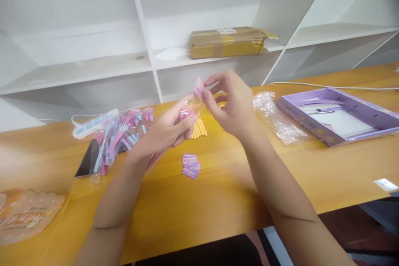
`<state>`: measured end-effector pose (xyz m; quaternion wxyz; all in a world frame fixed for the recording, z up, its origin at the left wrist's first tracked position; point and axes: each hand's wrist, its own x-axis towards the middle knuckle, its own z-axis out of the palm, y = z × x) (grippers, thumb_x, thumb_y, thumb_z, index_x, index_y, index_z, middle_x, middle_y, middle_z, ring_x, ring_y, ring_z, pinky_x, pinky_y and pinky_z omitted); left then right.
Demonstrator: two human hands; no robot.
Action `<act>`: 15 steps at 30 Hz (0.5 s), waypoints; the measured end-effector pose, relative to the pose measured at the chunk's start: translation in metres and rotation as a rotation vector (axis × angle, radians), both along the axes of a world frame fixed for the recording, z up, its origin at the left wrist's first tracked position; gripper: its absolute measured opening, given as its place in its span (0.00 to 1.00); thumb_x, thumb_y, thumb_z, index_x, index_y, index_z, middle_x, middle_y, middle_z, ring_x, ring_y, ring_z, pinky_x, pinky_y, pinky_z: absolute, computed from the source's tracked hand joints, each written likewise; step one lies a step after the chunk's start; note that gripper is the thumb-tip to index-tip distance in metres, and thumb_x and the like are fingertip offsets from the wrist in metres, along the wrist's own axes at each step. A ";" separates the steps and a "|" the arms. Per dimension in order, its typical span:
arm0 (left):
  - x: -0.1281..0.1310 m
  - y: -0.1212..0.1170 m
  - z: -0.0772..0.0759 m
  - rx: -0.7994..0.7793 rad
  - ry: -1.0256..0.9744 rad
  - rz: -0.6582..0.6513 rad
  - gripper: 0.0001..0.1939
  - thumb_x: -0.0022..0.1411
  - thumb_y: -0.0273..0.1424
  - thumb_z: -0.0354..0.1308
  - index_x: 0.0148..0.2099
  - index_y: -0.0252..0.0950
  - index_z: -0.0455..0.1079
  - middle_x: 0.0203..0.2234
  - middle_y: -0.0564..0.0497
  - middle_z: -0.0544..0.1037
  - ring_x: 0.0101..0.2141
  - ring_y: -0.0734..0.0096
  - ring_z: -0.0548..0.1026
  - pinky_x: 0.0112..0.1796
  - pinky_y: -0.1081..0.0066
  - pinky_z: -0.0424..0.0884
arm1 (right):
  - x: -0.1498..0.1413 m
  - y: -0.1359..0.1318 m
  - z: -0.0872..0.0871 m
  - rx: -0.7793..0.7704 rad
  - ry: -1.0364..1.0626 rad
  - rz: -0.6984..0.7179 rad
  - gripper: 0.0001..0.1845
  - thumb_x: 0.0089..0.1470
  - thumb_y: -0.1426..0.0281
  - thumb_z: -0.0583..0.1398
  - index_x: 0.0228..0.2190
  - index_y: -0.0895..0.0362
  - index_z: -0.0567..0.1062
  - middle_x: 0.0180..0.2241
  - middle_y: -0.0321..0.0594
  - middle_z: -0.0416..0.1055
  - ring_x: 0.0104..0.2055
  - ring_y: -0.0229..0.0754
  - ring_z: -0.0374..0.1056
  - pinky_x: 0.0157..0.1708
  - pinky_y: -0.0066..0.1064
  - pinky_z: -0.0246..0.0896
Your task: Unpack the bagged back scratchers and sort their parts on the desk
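My left hand (173, 129) is closed around a clear plastic bag (193, 102) with a pink item (187, 113) inside; most of that item is hidden by the fingers. Between the thumb and fingers of my right hand (232, 104) is a small pink card (199, 87), held at the mouth of the bag. Just beyond my left fingers lie several yellow sticks (199, 129) in a row. A small fanned pile of purple and pink cards (190, 166) rests on the table below the hands.
Bagged pink and blue hand-topped sticks (120, 133) are heaped at left, near a white power strip (95, 124) and a dark tablet (87, 160). An orange pouch (29, 216) lies front left. Clear empty bags (280, 120) and a purple box tray (324, 133) stand right. A taped carton (229, 43) sits on the shelf.
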<state>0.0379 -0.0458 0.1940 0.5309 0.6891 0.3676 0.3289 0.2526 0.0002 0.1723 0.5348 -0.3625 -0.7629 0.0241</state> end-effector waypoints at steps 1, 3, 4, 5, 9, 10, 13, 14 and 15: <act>0.000 -0.001 0.000 -0.001 -0.007 0.000 0.42 0.76 0.44 0.58 0.83 0.45 0.44 0.25 0.58 0.71 0.19 0.79 0.60 0.21 0.74 0.58 | 0.001 -0.003 0.002 -0.003 -0.011 0.012 0.18 0.72 0.60 0.59 0.58 0.51 0.73 0.48 0.45 0.74 0.44 0.44 0.77 0.39 0.35 0.81; 0.000 -0.002 0.001 -0.004 -0.016 -0.007 0.42 0.76 0.44 0.58 0.83 0.44 0.44 0.24 0.59 0.70 0.19 0.79 0.59 0.21 0.74 0.57 | 0.002 -0.008 0.006 -0.010 -0.028 0.031 0.16 0.71 0.61 0.60 0.56 0.52 0.74 0.47 0.45 0.75 0.45 0.44 0.77 0.39 0.35 0.81; -0.001 -0.003 0.001 -0.008 -0.019 -0.011 0.42 0.77 0.44 0.58 0.83 0.44 0.44 0.23 0.59 0.69 0.20 0.79 0.58 0.20 0.74 0.55 | 0.003 -0.010 0.008 -0.012 -0.033 0.034 0.15 0.71 0.61 0.60 0.55 0.52 0.75 0.47 0.44 0.75 0.45 0.44 0.77 0.39 0.36 0.81; -0.001 -0.003 0.002 -0.011 -0.023 -0.015 0.42 0.77 0.43 0.58 0.83 0.43 0.45 0.23 0.60 0.68 0.20 0.79 0.57 0.20 0.74 0.54 | 0.004 -0.012 0.010 -0.010 -0.035 0.034 0.14 0.71 0.62 0.61 0.54 0.52 0.75 0.47 0.44 0.76 0.45 0.44 0.77 0.40 0.36 0.82; -0.002 -0.004 0.004 -0.003 -0.035 -0.035 0.41 0.76 0.41 0.59 0.82 0.41 0.47 0.22 0.61 0.63 0.20 0.79 0.54 0.21 0.74 0.51 | 0.006 -0.017 0.011 0.011 -0.040 0.009 0.12 0.70 0.63 0.61 0.52 0.52 0.76 0.48 0.44 0.77 0.44 0.44 0.78 0.42 0.37 0.82; -0.003 -0.003 0.004 0.002 -0.031 -0.041 0.41 0.76 0.41 0.59 0.82 0.41 0.48 0.22 0.61 0.63 0.21 0.78 0.54 0.21 0.74 0.51 | 0.006 -0.017 0.011 0.012 -0.043 0.000 0.12 0.70 0.63 0.61 0.52 0.51 0.76 0.48 0.44 0.77 0.44 0.44 0.78 0.42 0.38 0.82; -0.003 -0.001 0.003 0.012 -0.016 -0.053 0.41 0.75 0.41 0.59 0.82 0.41 0.49 0.22 0.61 0.63 0.21 0.78 0.54 0.21 0.74 0.52 | 0.004 -0.016 0.009 -0.015 -0.033 -0.024 0.14 0.70 0.60 0.61 0.53 0.51 0.76 0.48 0.45 0.78 0.45 0.46 0.78 0.45 0.40 0.81; -0.002 -0.001 0.002 0.013 -0.015 -0.061 0.41 0.75 0.41 0.59 0.82 0.41 0.49 0.22 0.61 0.62 0.21 0.78 0.54 0.21 0.74 0.52 | 0.003 -0.015 0.008 -0.032 -0.017 -0.030 0.15 0.70 0.60 0.62 0.54 0.50 0.75 0.48 0.45 0.78 0.46 0.47 0.78 0.45 0.40 0.81; -0.002 -0.001 0.002 0.013 -0.014 -0.070 0.40 0.76 0.41 0.59 0.82 0.41 0.49 0.22 0.61 0.62 0.21 0.77 0.54 0.22 0.74 0.52 | 0.002 -0.015 0.006 -0.052 0.006 -0.033 0.16 0.70 0.60 0.62 0.56 0.50 0.74 0.47 0.45 0.78 0.46 0.48 0.78 0.46 0.41 0.80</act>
